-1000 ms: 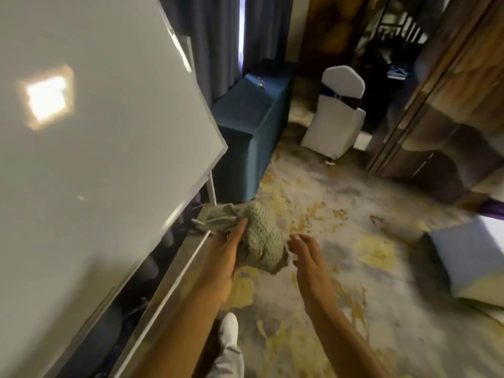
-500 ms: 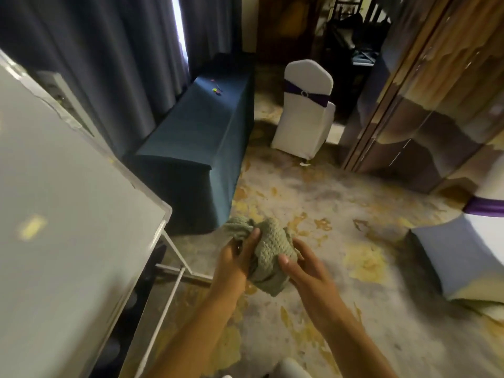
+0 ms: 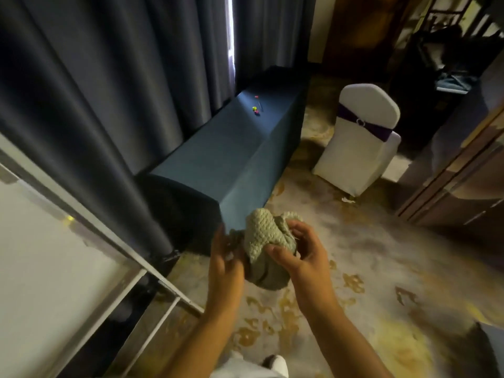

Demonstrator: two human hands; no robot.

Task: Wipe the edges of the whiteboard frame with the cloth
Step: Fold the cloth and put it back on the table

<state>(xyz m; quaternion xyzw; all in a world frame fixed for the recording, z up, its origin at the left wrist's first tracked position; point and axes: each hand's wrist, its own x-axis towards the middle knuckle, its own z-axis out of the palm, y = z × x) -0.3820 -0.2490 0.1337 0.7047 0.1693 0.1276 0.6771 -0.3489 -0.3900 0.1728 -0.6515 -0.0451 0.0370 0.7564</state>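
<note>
hands: 2 (image 3: 227, 259) (image 3: 301, 248) | cloth: 1 (image 3: 263, 241) | whiteboard: 1 (image 3: 41, 268) | covered chair: 1 (image 3: 360, 143) | draped table: 1 (image 3: 234, 148)

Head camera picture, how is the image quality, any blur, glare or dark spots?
Head view: the left hand is smeared by motion blur, while the right hand and the bunched grey-green knitted cloth it grips are sharper; a bright strip of daylight blows out between the dark curtains; the far right corner is dim; the wide lens bends the metal whiteboard frame edges.

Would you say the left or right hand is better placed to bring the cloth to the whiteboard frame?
Probably the left hand: it touches the cloth and is nearer the whiteboard frame, though the right hand grips it.
</note>
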